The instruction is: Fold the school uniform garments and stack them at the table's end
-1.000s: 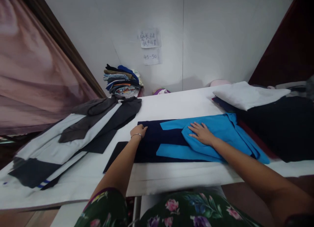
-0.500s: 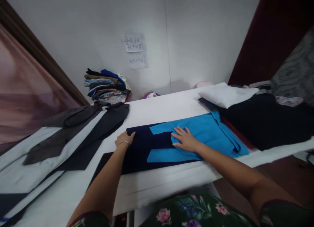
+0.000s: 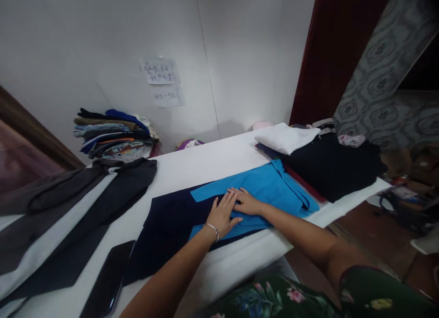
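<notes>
A blue and navy long garment (image 3: 264, 185) lies spread lengthwise on the white table, its blue sleeves folded inward over the navy part. My left hand (image 3: 222, 217), with a bracelet at the wrist, rests flat and open on the middle of it, fingers stretched. Right beside it, my right hand (image 3: 246, 202) presses on the bright blue cloth, open, its fingertips partly behind the left fingers. Neither hand grips the cloth. Under my left forearm, part of the navy end is hidden.
Grey, white and black garments (image 3: 89, 208) lie spread at left, with a black phone (image 3: 109, 277) near them. A stack of folded clothes (image 3: 115, 132) stands at the back left. Black clothes (image 3: 322, 167) and a white cloth (image 3: 288, 137) lie at right. The white table (image 3: 206, 160) meets the wall.
My left hand has left the far left edge of the navy part and come right, beside my right hand. The view has turned rightward, and the phone now shows.
</notes>
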### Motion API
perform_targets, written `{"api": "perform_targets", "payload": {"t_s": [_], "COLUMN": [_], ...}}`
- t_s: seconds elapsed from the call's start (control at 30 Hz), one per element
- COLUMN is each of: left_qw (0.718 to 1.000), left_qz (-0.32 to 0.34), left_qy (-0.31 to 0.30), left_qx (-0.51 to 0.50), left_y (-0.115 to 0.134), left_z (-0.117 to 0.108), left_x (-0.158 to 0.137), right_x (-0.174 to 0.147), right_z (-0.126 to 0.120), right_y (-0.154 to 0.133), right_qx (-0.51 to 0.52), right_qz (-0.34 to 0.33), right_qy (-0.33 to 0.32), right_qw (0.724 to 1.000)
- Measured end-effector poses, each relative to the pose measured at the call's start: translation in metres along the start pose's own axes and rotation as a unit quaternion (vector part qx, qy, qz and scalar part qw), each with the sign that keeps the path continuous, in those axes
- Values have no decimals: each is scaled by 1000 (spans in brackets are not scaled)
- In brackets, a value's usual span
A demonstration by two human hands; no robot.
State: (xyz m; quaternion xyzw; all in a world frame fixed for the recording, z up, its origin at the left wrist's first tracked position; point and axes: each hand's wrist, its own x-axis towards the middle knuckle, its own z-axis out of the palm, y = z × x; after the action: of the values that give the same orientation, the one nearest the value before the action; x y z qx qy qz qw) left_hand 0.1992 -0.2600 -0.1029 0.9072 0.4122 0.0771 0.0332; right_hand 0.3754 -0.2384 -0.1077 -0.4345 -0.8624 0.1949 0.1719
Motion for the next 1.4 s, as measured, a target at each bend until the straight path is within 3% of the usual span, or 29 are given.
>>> {"api": "perform_targets", "payload": {"t_s": [0.1,0.2,0.33,0.47,0.6,0.73,0.83,0.93,1.03,1.13,1.23,1.3,1.4], "left_qw": [999,999,998,997,997,997,997,995,992,992,985,965,888], "left_qz": [-35,-42,-48,-56,-53,-54,-57,-62,-65,-81,-157,-255,-450], "left_qy": [-27,-34,-38,-39,-28,-23,-23,-25,-31,-30,2,38,81], "left_qx": [-8,-6,-15,-27,-40,-44,-56,-78,-100,-97,-67,-44,-43], "left_y": [0,-6,-6,-4,-5,-7,-6,0,4,-3,-33,-65,-117], "left_z": [16,18,15,15,16,17,18,16,12,3,-14,-30,-50], "left_x": [-2,-4,-4,-3,-3,-4,-4,-4,-4,-10,-30,-52,-86], "right_x": [-14,-36,-62,-70,-69,-69,-68,-64,-55,-43,-34,-32,-34], "right_z": [-22,-58,-94,-84,-69,-79,-83,-72,-49,-19,10,24,32], "right_y": [13,35,82,121,133,125,100,57,16,-4,0,6,13], "right_qx": [20,-75,-203,-214,-203,-183,-166,-155,-145,-160,-209,-234,-238], "right_qz": [22,82,183,258,269,287,291,189,71,39,36,29,19], "right_qy": [65,137,149,62,18,0,22,62,58,37,20,27,34], "right_qw": [997,984,950,940,942,940,942,968,985,986,977,971,971]}}
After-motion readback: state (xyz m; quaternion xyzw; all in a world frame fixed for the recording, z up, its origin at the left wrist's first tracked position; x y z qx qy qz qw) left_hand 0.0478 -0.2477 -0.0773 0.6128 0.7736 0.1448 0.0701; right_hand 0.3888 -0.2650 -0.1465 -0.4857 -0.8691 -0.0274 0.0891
